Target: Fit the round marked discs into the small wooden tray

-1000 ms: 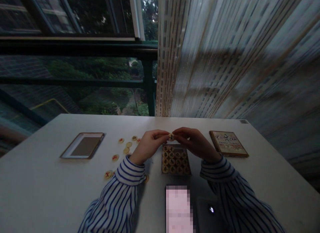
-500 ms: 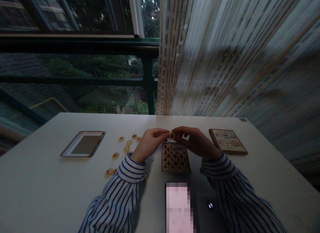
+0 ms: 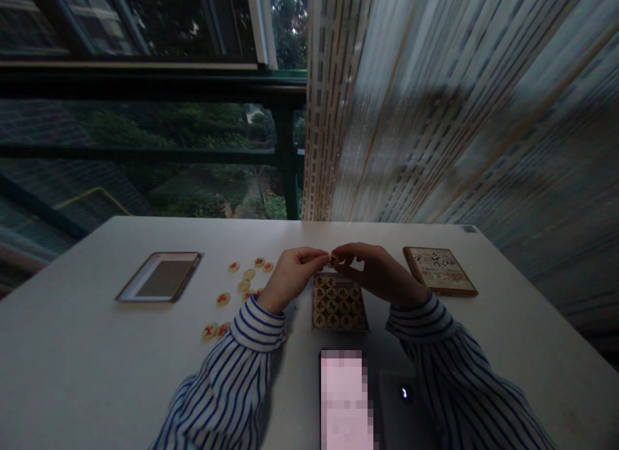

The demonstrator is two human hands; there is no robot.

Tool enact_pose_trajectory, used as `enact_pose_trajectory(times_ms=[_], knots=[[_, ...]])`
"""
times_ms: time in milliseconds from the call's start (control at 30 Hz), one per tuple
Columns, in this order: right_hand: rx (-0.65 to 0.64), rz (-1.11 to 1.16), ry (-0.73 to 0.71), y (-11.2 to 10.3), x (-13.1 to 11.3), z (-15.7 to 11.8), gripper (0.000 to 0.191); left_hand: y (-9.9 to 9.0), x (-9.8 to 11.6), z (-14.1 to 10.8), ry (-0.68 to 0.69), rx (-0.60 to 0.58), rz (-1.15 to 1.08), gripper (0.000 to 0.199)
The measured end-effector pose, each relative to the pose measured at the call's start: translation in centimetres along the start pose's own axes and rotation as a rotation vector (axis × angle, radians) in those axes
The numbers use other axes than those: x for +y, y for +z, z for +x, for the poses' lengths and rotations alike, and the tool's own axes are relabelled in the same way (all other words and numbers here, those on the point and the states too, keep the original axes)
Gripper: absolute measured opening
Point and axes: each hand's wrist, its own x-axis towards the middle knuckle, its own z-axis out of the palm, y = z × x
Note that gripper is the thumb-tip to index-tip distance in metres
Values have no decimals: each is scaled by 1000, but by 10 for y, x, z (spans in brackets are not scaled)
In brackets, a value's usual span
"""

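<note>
Between the fingertips of both hands is a round Chinese chess piece [image 3: 333,260] with a dark character on it. My left hand [image 3: 292,274] pinches it from the left side, thumb and fingers closed. From the right, my right hand [image 3: 370,269] has its thumb and index finger on the same piece. Just below the hands lies an open box [image 3: 340,329] with rows of dark-lettered chess pieces [image 3: 331,306]; a gap shows at its far right, partly covered by my right hand. Loose chess pieces [image 3: 223,299], mostly red-lettered, lie left of my left hand, some hidden behind the wrist and sleeve.
An open tray-like lid [image 3: 131,298] lies at the left of the white table [image 3: 77,347]. A printed box cover [image 3: 441,271] sits at the right. In front are a phone [image 3: 344,398] with a blurred screen and a dark flat object [image 3: 405,418]. Behind stand a window railing and curtain.
Both hands keep hold of the chess piece almost in place. My left forearm has shifted very slightly, so a bit more of the red-lettered pieces beside it shows.
</note>
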Motion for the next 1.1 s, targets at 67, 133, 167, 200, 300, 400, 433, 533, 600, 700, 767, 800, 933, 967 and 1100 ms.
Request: enact_pose_trajectory(times_ms=[67, 133, 167, 200, 300, 400, 433, 533, 600, 700, 767, 800, 933, 967, 1100], knots=[[2, -17, 0, 0, 1, 0, 22, 1, 1, 0, -2, 1, -19, 26], [5, -25, -6, 1, 2, 0, 22, 1, 1, -1, 0, 0, -22, 26], [8, -26, -11, 1, 2, 0, 22, 1, 2, -1, 0, 1, -16, 26], [10, -26, -17, 1, 2, 0, 22, 0, 2, -1, 1, 0, -10, 26], [20, -27, -28, 0, 1, 0, 21, 0, 2, 0, -1, -2, -2, 27], [20, -37, -27, 0, 0, 0, 21, 0, 1, 0, -3, -5, -1, 27], [18, -43, -25, 0, 0, 0, 21, 0, 1, 0, -4, -3, 2, 27], [10, -61, -22, 0, 0, 0, 23, 0, 0, 0, -4, 2, 1, 28], [8, -78, -27, 0, 0, 0, 23, 1, -2, 1, -7, 4, -21, 28], [-6, -125, -33, 0, 1, 1, 23, 3, -5, 1, -17, 9, -66, 28], [-15, -161, -37, 1, 1, 1, 22, 5, -7, 2, -20, 19, -73, 27], [-19, -176, -39, 1, 1, 1, 23, 5, -8, 2, -17, 27, -65, 27], [-30, -225, -44, 2, 1, 1, 22, 7, -9, 3, -5, 56, -19, 25], [-36, -237, -44, 2, 1, 1, 22, 7, -9, 3, -5, 58, -15, 25], [-66, -308, -43, 2, 1, 1, 21, 7, -9, 3, 6, 33, 23, 24]])
